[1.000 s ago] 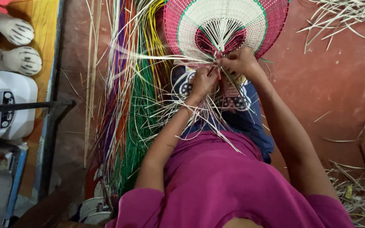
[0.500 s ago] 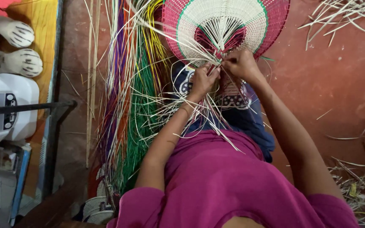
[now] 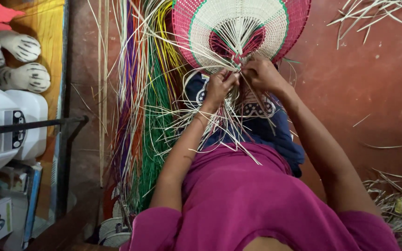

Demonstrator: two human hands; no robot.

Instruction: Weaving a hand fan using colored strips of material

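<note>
Where the red floor [image 3: 359, 93] spreads under me, coloured strips [image 3: 150, 116] fan beside my lap; the round woven fan [image 3: 240, 28] rests ahead, its loose pale strands [image 3: 219, 125] pinched by my left hand [image 3: 219, 86] and right hand [image 3: 261, 72], keeping the weave taut.

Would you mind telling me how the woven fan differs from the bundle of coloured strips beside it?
The fan is woven into a rounded panel, cream inside with green and pink bands; the bundle lies as loose, straight strands in purple, orange, green and yellow. Both hands, left and right, grip the fan's base, whereas the bundle lies untouched on the floor. Both appear to be thin strip material.
</note>
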